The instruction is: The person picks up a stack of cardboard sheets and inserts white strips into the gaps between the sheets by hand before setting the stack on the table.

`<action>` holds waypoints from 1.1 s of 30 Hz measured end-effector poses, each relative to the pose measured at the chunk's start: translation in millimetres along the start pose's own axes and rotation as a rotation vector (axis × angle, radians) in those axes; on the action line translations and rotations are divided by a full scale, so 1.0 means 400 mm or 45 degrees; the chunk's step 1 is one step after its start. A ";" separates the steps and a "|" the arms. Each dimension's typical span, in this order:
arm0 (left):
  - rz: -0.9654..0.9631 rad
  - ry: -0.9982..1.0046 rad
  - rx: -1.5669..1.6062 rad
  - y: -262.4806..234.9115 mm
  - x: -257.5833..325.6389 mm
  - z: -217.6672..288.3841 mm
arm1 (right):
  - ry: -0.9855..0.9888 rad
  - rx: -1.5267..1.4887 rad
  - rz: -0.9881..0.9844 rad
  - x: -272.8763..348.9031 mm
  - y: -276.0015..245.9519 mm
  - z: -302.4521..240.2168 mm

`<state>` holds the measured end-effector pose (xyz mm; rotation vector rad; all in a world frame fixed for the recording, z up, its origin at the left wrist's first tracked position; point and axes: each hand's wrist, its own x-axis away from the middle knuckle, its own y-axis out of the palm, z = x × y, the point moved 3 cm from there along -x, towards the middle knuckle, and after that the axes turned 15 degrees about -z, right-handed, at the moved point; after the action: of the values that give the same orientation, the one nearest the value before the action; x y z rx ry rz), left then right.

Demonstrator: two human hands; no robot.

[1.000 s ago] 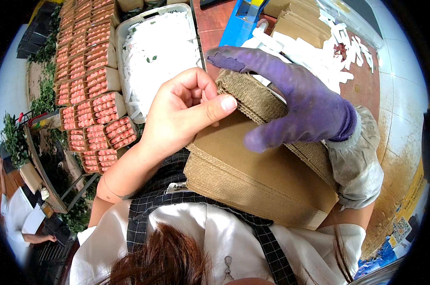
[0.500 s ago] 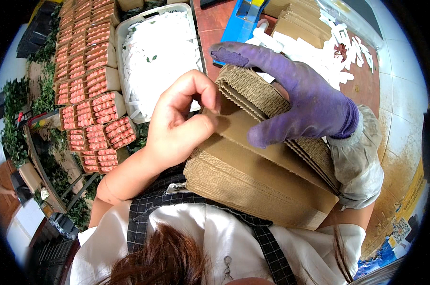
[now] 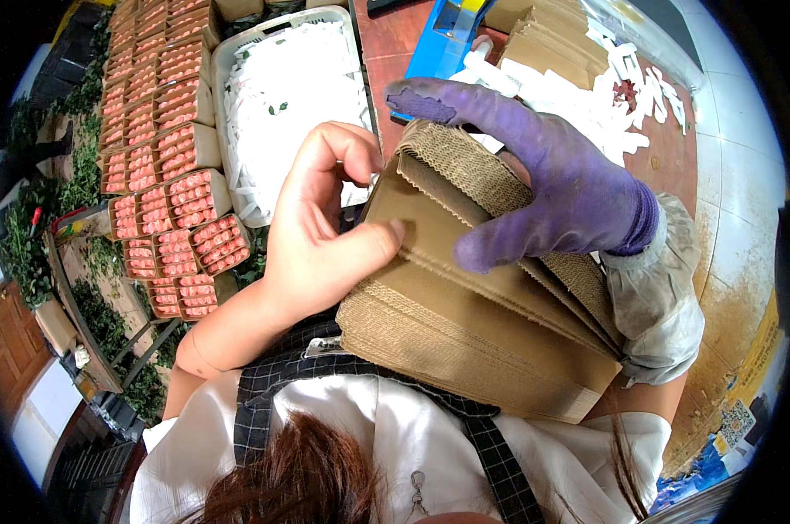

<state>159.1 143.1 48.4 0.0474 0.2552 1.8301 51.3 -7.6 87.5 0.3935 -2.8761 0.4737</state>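
A thick stack of brown corrugated cardboard sheets (image 3: 482,349) leans against my apron, its sheets fanned apart. My right hand (image 3: 535,175), in a worn purple glove, holds the far bundle of sheets, with the thumb on the near face and the index finger stretched past the top corner. My bare left hand (image 3: 325,227) is at the stack's left edge. Its thumb presses on the near sheets, while its other fingers curl beside the edge and partly out of sight behind it.
Left of the stack stands a white plastic basket (image 3: 223,157) of white strips. Beyond it, many open cardboard boxes (image 3: 181,153) hold rows of pink pieces. Greenery lies farther left. A red table (image 3: 674,175) carries a blue tool (image 3: 439,52), more cardboard (image 3: 556,52) and white pieces (image 3: 635,79).
My left fingers have shifted left and up from the sheets, and the thumb has straightened along them. Another sheet has parted from the far bundle. My right hand has barely moved.
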 end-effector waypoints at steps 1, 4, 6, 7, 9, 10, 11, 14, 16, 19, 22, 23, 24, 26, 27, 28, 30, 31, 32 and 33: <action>-0.088 -0.125 0.100 0.004 -0.001 0.006 | -0.001 0.000 -0.001 -0.001 0.001 0.003; -0.120 -0.279 0.294 0.008 -0.008 0.000 | -0.065 0.091 0.021 -0.001 0.000 -0.001; -0.068 -0.400 0.218 0.011 -0.017 0.004 | 0.002 -0.071 -0.016 0.001 0.001 0.000; -0.053 -0.326 0.166 0.015 -0.019 0.004 | 0.000 -0.070 -0.018 0.001 -0.001 -0.003; -0.070 -0.333 0.137 0.008 -0.011 0.002 | 0.071 -0.134 -0.047 0.001 -0.003 -0.004; -0.094 -0.341 0.112 0.005 -0.007 0.000 | 0.073 -0.133 -0.044 0.002 -0.002 -0.002; -0.097 -0.340 0.113 0.002 -0.004 -0.008 | 0.020 -0.044 -0.023 0.002 -0.002 -0.003; -0.137 -0.081 -0.050 -0.013 -0.002 -0.005 | -0.063 0.064 0.005 0.000 -0.001 0.004; -0.518 -0.335 0.017 -0.006 -0.004 0.006 | -0.095 0.085 0.011 -0.001 0.000 0.003; -0.440 -0.509 0.109 0.002 -0.019 0.003 | -0.011 -0.023 -0.019 -0.002 0.001 0.002; -0.301 -0.464 0.138 0.010 -0.030 -0.007 | -0.014 -0.113 -0.057 -0.002 0.004 0.004; -0.296 -0.507 0.167 0.011 -0.033 -0.006 | -0.048 -0.028 -0.040 -0.001 0.005 0.002; -0.291 -0.550 0.195 0.012 -0.033 -0.006 | -0.082 0.058 -0.023 0.001 0.004 -0.001; -0.268 -0.525 0.199 0.011 -0.030 -0.012 | -0.089 0.104 -0.022 0.000 0.002 -0.003; -0.246 -0.498 0.203 0.010 -0.028 -0.013 | -0.094 0.152 -0.019 0.000 0.001 -0.004; -0.250 -0.498 0.203 0.010 -0.028 -0.012 | -0.092 0.152 -0.017 0.001 0.001 -0.004; -0.263 -0.544 0.246 0.010 -0.026 -0.012 | -0.068 0.098 -0.021 0.003 0.001 -0.002; -0.262 -0.545 0.247 0.011 -0.022 -0.014 | -0.062 0.079 -0.025 0.002 0.000 0.000; -0.195 -0.474 0.208 0.009 -0.019 -0.014 | -0.063 0.107 -0.017 0.002 -0.001 0.000; -0.128 -0.403 0.168 0.005 -0.017 -0.015 | -0.064 0.135 -0.009 0.002 -0.002 0.001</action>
<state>157.9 135.3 43.7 0.4059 0.1515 1.6753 50.8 -8.7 87.7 0.4389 -2.9051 0.6254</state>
